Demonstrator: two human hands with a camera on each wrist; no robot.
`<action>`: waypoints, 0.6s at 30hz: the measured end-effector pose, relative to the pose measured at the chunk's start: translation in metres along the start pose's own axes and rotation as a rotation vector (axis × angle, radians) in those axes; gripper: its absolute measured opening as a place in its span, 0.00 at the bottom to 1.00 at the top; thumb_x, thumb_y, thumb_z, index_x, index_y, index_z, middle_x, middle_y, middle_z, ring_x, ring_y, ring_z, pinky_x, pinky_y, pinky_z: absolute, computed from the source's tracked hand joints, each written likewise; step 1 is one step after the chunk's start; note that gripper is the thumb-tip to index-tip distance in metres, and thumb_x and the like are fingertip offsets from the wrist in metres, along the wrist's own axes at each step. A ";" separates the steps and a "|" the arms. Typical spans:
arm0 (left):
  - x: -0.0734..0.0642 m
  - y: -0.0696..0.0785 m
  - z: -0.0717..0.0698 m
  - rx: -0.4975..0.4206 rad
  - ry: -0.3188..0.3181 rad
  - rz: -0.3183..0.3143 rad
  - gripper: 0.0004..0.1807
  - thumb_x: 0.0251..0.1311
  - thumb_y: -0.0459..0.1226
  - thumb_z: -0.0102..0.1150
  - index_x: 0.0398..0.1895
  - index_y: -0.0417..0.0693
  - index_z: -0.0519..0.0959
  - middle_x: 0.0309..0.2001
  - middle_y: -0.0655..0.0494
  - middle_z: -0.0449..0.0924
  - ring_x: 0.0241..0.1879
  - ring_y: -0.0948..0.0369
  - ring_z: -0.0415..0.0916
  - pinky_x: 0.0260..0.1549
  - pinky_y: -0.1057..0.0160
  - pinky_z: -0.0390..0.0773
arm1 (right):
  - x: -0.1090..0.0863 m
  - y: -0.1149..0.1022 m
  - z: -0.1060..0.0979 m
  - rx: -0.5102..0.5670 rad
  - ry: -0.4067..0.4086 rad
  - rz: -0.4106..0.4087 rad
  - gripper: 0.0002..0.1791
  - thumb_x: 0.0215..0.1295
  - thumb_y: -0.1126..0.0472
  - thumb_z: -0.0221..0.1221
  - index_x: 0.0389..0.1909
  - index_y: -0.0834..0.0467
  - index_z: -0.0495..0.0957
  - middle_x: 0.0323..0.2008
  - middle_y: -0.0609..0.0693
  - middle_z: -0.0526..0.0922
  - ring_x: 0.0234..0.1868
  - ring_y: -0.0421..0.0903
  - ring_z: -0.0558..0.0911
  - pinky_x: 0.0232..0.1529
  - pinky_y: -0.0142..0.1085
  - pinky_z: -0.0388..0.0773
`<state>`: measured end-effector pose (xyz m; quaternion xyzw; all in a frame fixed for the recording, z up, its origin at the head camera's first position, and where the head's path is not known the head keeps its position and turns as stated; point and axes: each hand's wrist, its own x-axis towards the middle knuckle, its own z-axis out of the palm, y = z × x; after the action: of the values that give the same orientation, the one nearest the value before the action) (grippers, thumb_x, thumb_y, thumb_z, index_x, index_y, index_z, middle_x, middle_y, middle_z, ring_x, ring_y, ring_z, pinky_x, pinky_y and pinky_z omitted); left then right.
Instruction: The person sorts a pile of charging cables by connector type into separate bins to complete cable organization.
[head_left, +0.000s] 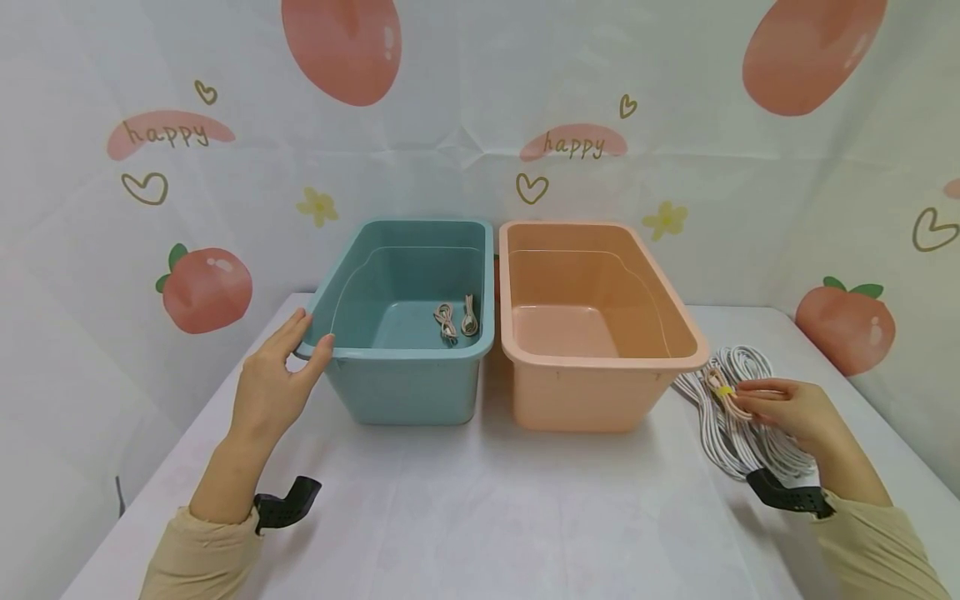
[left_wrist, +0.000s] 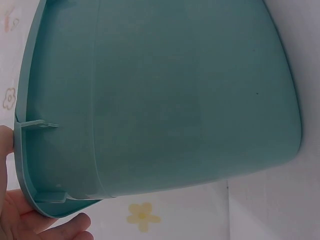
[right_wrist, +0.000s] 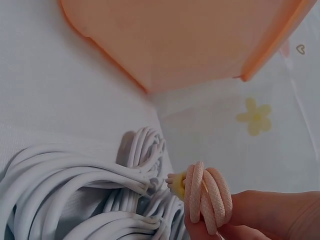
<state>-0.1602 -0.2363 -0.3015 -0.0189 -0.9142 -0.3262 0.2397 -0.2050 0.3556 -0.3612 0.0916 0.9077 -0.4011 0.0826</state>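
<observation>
My left hand (head_left: 272, 387) holds the front left corner of a blue-green plastic bin (head_left: 408, 387), thumb over the front rim and fingers along the left side. Inside that bin lie two small bundled cables (head_left: 446, 322), (head_left: 469, 317). At the right, my right hand (head_left: 798, 412) pinches a coiled pink braided cable (right_wrist: 209, 197) between thumb and fingers. A yellow tie (head_left: 724, 390) binds this coil. Below and behind it, a pile of coiled white cables (head_left: 731, 442) lies on the table.
A peach-orange bin (head_left: 592, 396) stands just right of the blue-green one, its inside bare. Both bins stand on a white-covered table (head_left: 480, 517). A white cloth backdrop (head_left: 450, 108) with printed fruit hangs behind. Each wrist carries a black camera mount (head_left: 288, 502).
</observation>
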 end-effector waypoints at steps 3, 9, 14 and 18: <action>0.000 0.000 0.000 0.000 -0.001 -0.001 0.32 0.64 0.49 0.50 0.65 0.38 0.65 0.68 0.43 0.63 0.67 0.42 0.61 0.57 0.37 0.66 | -0.001 -0.002 -0.001 0.005 0.009 0.010 0.39 0.59 0.44 0.60 0.58 0.73 0.66 0.32 0.39 0.85 0.28 0.28 0.77 0.30 0.26 0.78; 0.000 0.000 0.000 0.003 -0.003 -0.005 0.32 0.64 0.49 0.50 0.65 0.38 0.64 0.68 0.43 0.63 0.67 0.42 0.60 0.57 0.37 0.66 | -0.003 -0.006 -0.003 0.033 0.019 -0.011 0.38 0.60 0.46 0.60 0.58 0.73 0.67 0.28 0.31 0.82 0.28 0.25 0.76 0.30 0.26 0.78; 0.000 0.000 0.000 0.006 -0.001 -0.004 0.32 0.64 0.49 0.50 0.65 0.38 0.65 0.68 0.43 0.63 0.67 0.42 0.61 0.57 0.37 0.66 | -0.002 -0.009 -0.006 0.039 0.012 0.015 0.40 0.59 0.43 0.59 0.60 0.71 0.66 0.30 0.32 0.83 0.29 0.25 0.76 0.31 0.24 0.77; 0.000 0.001 0.000 0.004 -0.005 -0.010 0.32 0.64 0.49 0.50 0.66 0.38 0.64 0.68 0.44 0.62 0.67 0.42 0.60 0.58 0.37 0.65 | -0.002 -0.011 -0.008 0.040 0.011 -0.009 0.39 0.60 0.43 0.58 0.59 0.72 0.66 0.30 0.32 0.82 0.29 0.24 0.77 0.32 0.26 0.78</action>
<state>-0.1598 -0.2357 -0.3012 -0.0148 -0.9155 -0.3256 0.2358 -0.2058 0.3545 -0.3476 0.0912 0.9002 -0.4192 0.0741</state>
